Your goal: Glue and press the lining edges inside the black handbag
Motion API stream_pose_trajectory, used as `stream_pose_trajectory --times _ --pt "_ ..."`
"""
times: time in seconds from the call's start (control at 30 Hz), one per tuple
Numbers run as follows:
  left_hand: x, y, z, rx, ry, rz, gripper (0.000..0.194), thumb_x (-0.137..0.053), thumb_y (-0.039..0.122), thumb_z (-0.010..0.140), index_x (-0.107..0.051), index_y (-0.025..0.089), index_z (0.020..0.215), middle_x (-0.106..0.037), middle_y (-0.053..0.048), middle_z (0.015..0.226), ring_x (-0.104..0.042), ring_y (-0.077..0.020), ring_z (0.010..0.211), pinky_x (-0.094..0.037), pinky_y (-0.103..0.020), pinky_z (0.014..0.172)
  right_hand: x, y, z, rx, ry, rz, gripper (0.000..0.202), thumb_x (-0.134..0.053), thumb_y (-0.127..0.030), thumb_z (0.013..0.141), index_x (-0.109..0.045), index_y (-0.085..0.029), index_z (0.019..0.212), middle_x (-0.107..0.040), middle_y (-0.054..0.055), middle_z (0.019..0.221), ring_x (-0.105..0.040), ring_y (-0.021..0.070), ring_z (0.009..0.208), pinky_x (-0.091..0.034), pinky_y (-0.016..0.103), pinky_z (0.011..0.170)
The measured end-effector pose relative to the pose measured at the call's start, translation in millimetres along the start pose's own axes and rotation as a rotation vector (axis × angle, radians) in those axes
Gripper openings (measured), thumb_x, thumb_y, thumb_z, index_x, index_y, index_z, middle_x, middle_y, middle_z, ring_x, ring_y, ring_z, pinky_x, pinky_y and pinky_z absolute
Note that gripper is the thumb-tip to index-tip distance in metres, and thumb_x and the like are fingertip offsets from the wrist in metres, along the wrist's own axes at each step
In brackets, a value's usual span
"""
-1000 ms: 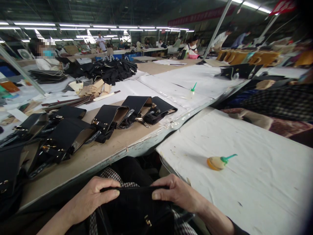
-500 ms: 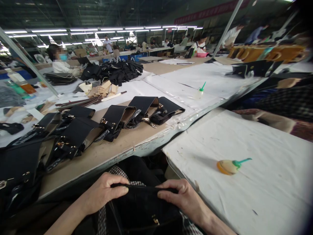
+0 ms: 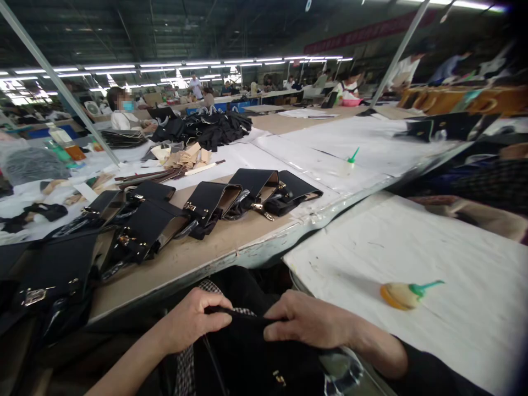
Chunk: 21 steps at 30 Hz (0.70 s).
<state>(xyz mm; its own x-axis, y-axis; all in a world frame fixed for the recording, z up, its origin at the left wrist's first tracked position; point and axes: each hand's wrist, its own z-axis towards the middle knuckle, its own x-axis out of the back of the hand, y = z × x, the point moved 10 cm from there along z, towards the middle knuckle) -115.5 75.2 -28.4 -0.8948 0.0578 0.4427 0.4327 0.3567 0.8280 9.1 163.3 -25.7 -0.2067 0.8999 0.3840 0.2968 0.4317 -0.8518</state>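
Note:
A black bag piece with a small gold metal fitting lies over the lap at the bottom centre. My left hand pinches its upper edge between thumb and fingers. On the right, my right hand pinches the same edge, a short stretch away. Below the edge the black material hangs down, its details dark. Clear plastic shows beside it, under my right forearm. Several black bags with gold clasps rest on the brown board beyond my left hand.
A glue bottle with a green nozzle lies on the white table at right; another bottle stands farther back. Beige pieces and a black heap are at back left. A masked person sits beyond.
The view has shifted, so the tables and bags appear farther right. My right hand has moved closer to my left along the black edge, and more of the right forearm and dark sleeve shows.

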Motion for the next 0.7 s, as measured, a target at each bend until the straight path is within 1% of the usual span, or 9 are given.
stream_pose_trajectory --times 0.13,0.2,0.27,0.33,0.4,0.5,0.57,0.63,0.7 --pt "-0.8 2 -1 -0.029 0.020 -0.005 0.018 -0.065 0.024 0.083 -0.080 0.021 0.091 -0.072 0.003 0.083 -0.061 -0.0173 0.082 -0.043 -0.024 0.076 -12 -21 33 0.097 -0.044 -0.128 0.040 -0.065 -0.038 0.090 -0.046 -0.017 0.061 -0.038 -0.007 0.057 -0.038 0.0081 0.055 -0.028 0.024 0.052" --pt "0.2 2 -3 -0.034 0.022 -0.014 0.019 -0.064 0.022 0.082 -0.080 0.020 0.092 -0.073 0.003 0.085 -0.062 -0.0177 0.082 -0.044 -0.024 0.077 -18 -25 46 0.137 -0.054 -0.132 0.038 -0.067 -0.040 0.089 -0.050 -0.017 0.063 -0.041 -0.007 0.058 -0.039 0.0086 0.055 -0.029 0.024 0.053" --pt "3.6 1 -6 -0.007 0.011 -0.027 0.019 -0.067 0.025 0.082 -0.080 0.021 0.095 -0.075 0.003 0.088 -0.064 -0.0184 0.084 -0.044 -0.025 0.077 -22 -27 52 0.165 -0.058 -0.100 0.032 -0.067 -0.037 0.088 -0.055 -0.017 0.066 -0.042 -0.007 0.059 -0.040 0.0090 0.056 -0.030 0.023 0.054" --pt "9.6 -2 -10 0.038 -0.006 -0.022 0.021 -0.071 0.028 0.079 -0.079 0.022 0.098 -0.075 0.003 0.090 -0.064 -0.0192 0.086 -0.045 -0.024 0.076 -22 -28 54 0.174 -0.064 -0.046 0.025 -0.066 -0.033 0.088 -0.061 -0.016 0.070 -0.043 -0.007 0.061 -0.041 0.0092 0.057 -0.032 0.023 0.055" --pt "17.6 -2 -15 0.058 -0.012 -0.016 0.023 -0.074 0.028 0.077 -0.079 0.023 0.098 -0.075 0.004 0.091 -0.065 -0.0196 0.088 -0.045 -0.023 0.076 -20 -24 54 0.146 -0.067 0.009 0.020 -0.065 -0.030 0.087 -0.065 -0.016 0.072 -0.044 -0.006 0.061 -0.041 0.0093 0.056 -0.033 0.022 0.054" --pt "27.6 -2 -18 0.060 -0.001 -0.004 0.020 -0.073 0.029 0.080 -0.079 0.023 0.097 -0.076 0.005 0.090 -0.066 -0.0194 0.089 -0.045 -0.023 0.076 -18 -18 53 0.082 -0.071 0.078 0.017 -0.063 -0.028 0.086 -0.068 -0.015 0.076 -0.047 -0.006 0.061 -0.042 0.0095 0.056 -0.034 0.021 0.052" --pt "31.1 -5 -19 0.059 0.014 0.044 0.018 -0.070 0.033 0.083 -0.080 0.023 0.095 -0.075 0.005 0.087 -0.065 -0.0186 0.084 -0.044 -0.023 0.074 -17 -19 53 0.101 -0.061 0.131 0.014 -0.064 -0.027 0.085 -0.073 -0.016 0.086 -0.053 -0.005 0.066 -0.047 0.0105 0.061 -0.038 0.020 0.057" --pt "32.5 -6 -18 0.045 0.031 0.108 0.020 -0.068 0.036 0.086 -0.081 0.022 0.093 -0.073 0.005 0.082 -0.063 -0.0173 0.079 -0.042 -0.023 0.071 -15 -22 52 0.140 -0.046 0.187 0.021 -0.065 -0.026 0.085 -0.075 -0.019 0.102 -0.061 -0.004 0.078 -0.053 0.0127 0.070 -0.044 0.021 0.066" --pt "31.8 -7 -17 0.027 0.034 0.144 0.022 -0.066 0.038 0.089 -0.081 0.022 0.093 -0.072 0.005 0.080 -0.062 -0.0164 0.077 -0.041 -0.023 0.070 -13 -25 52 0.164 -0.035 0.206 0.030 -0.067 -0.028 0.084 -0.074 -0.023 0.113 -0.067 -0.002 0.089 -0.057 0.0151 0.079 -0.046 0.022 0.073"
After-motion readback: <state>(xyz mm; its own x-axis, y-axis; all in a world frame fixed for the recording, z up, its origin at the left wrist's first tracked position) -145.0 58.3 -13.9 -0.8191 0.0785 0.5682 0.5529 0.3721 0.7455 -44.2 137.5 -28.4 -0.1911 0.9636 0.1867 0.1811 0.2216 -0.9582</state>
